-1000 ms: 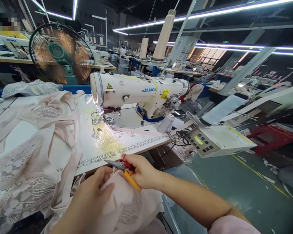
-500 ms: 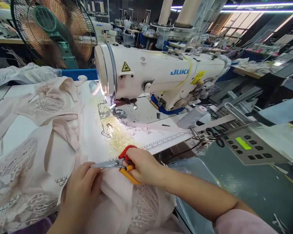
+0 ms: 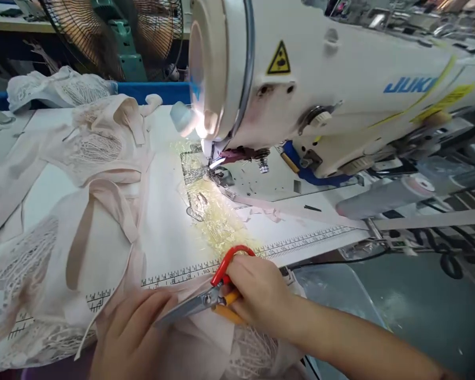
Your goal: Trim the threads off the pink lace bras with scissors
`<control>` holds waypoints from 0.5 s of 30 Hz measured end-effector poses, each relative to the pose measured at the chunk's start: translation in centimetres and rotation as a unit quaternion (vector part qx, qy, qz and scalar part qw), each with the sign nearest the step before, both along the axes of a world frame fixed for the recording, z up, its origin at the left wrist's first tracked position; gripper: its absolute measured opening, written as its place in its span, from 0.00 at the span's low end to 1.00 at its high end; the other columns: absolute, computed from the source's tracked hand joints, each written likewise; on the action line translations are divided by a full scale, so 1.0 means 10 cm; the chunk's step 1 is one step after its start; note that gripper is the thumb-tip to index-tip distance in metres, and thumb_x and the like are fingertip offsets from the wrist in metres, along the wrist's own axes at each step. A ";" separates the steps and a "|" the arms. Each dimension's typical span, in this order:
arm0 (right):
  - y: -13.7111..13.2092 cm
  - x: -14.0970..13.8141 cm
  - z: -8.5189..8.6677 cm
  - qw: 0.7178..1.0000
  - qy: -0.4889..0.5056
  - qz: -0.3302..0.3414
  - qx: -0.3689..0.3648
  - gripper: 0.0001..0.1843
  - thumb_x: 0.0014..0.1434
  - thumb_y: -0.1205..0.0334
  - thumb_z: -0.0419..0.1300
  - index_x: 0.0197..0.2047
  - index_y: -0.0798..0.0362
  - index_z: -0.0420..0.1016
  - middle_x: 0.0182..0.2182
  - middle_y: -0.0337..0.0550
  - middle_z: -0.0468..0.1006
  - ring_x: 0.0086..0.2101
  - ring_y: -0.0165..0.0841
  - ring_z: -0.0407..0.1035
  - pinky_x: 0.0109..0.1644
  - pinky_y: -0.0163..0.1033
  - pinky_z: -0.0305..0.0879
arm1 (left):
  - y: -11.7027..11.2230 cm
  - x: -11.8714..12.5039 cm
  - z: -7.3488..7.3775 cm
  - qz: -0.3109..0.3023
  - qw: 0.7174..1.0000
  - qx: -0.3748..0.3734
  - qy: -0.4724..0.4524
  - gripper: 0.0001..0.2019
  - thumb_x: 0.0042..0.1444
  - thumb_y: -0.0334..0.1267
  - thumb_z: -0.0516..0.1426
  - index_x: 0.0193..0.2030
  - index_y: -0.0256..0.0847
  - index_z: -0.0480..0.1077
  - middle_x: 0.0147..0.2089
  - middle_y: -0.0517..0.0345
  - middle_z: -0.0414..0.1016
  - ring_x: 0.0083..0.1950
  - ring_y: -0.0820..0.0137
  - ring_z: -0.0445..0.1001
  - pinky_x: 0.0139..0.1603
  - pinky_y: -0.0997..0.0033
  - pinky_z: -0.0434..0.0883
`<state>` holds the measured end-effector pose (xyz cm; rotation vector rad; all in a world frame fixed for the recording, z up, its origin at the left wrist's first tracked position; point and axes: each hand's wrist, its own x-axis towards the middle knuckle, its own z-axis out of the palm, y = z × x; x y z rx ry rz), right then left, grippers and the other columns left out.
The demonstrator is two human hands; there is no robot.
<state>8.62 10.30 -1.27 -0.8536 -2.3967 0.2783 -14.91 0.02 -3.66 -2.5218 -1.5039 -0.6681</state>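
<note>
My right hand [image 3: 263,293] grips a pair of scissors [image 3: 193,305] by red and orange handles. The blades point down and left, and their tips reach the fingers of my left hand [image 3: 132,330]. Those fingers are closed on a pale pink lace garment [image 3: 206,343], at the front edge of the sewing table. Part of the garment hangs below both hands, with a lace panel under my right wrist. Whether the blades are cutting into fabric is hidden by my left fingers.
A white sewing machine [image 3: 324,68] stands ahead, its lamp lighting the needle area. More pale lace garments [image 3: 103,142] lie on the left. A printed ruler [image 3: 296,243] runs along the front edge. A fan [image 3: 122,42] stands behind, and a clear plastic bin [image 3: 340,285] sits below right.
The view has come closer to the machine and tilted down. The scissors have turned, so their blades slope further down toward my left hand. Both hands keep their hold.
</note>
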 end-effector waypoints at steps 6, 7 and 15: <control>0.02 0.13 0.07 0.997 0.029 0.075 -0.005 0.10 0.57 0.72 0.51 0.39 0.59 0.72 0.40 0.54 0.77 0.43 0.38 0.70 0.45 0.42 0.70 | -0.09 0.09 0.01 0.032 0.998 -0.044 -0.040 0.18 0.59 0.30 0.55 0.56 0.43 0.69 0.53 0.56 0.76 0.56 0.63 0.68 0.59 0.60 0.61; 0.02 0.16 0.10 0.994 0.025 0.108 0.001 0.11 0.59 0.72 0.51 0.43 0.61 0.72 0.45 0.56 0.77 0.48 0.39 0.68 0.51 0.44 0.68 | -0.10 0.09 0.02 0.022 0.998 -0.044 -0.030 0.19 0.59 0.31 0.55 0.57 0.43 0.68 0.54 0.56 0.76 0.57 0.63 0.68 0.60 0.61 0.60; 0.00 0.17 0.21 0.977 -0.055 0.207 0.004 0.16 0.64 0.70 0.48 0.48 0.69 0.72 0.45 0.56 0.78 0.48 0.39 0.71 0.55 0.43 0.68 | -0.08 0.08 -0.01 0.018 0.999 -0.037 0.011 0.22 0.57 0.30 0.55 0.60 0.38 0.65 0.57 0.50 0.73 0.59 0.61 0.66 0.61 0.61 0.58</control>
